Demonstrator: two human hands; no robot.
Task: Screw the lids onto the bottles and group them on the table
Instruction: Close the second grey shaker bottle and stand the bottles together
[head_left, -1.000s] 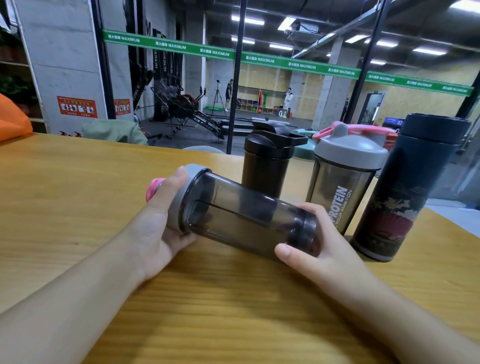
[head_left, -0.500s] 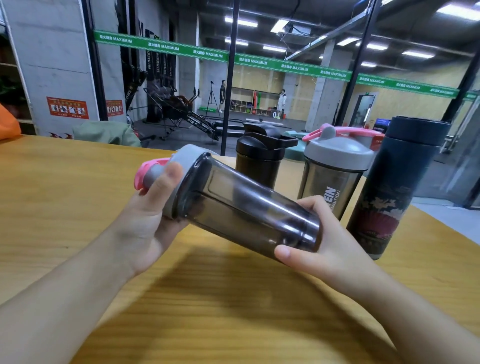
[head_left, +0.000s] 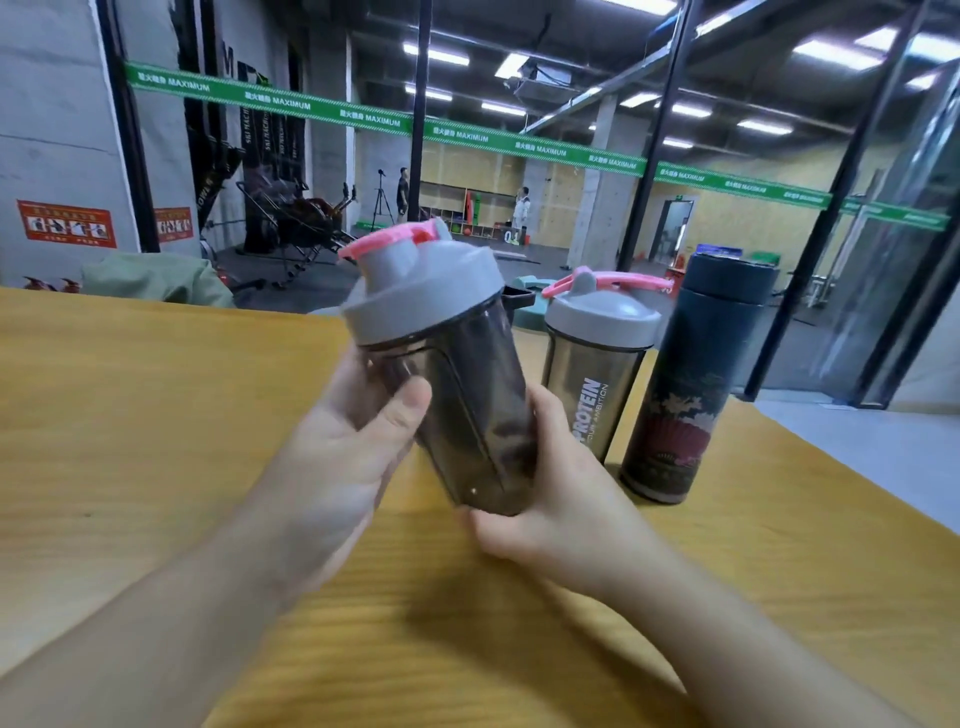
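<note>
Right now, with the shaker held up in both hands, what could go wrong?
1. The held shaker is tilted and off the table; the right hand only cups its base, so it might slip.
2. Set down to the right, it could knock the PROTEIN shaker or the dark flask close by.
3. Its grey lid may not be fully tight; seating can't be judged here.

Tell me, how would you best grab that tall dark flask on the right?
Grip the flask round its straight middle, probably coming from its right or front. It stands upright on the table with a shaker close on its left, so that side is crowded. The cap is another option.
</note>
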